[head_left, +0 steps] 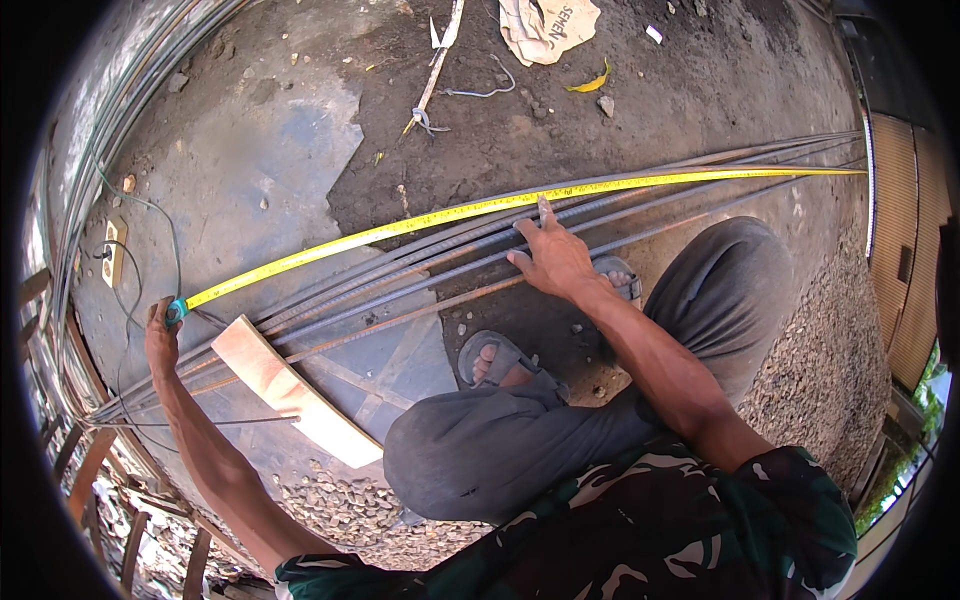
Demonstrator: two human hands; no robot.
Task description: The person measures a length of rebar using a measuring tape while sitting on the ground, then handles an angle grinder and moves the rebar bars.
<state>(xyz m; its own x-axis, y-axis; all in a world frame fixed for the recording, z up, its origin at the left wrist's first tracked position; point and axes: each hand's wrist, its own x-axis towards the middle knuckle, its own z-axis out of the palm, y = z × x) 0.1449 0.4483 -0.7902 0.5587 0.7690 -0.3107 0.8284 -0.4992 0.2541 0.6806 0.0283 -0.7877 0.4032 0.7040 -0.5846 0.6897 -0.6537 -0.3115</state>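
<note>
A yellow tape measure (pixel 640 182) is pulled out long above a bundle of steel rods (pixel 470 268), reaching from the left side to the far right. My left hand (pixel 162 340) is closed round its teal case at the left end. Near the middle, my right hand (pixel 556 260) hovers over the rods with its fingers apart. Its index finger points up to the lower edge of the tape and appears to touch it. The rods run side by side, some grey and some rusty. Beneath the left part of them, a pale wooden board (pixel 290 385) lies crosswise.
An extension socket (pixel 114 252) with a plugged cable lies beyond my left hand. Long bent rods (pixel 115 125) curve along the left edge. A stick (pixel 438 70), torn paper bag (pixel 530 40) and yellow leaf (pixel 590 79) lie farther off. Gravel (pixel 825 370) spreads at right.
</note>
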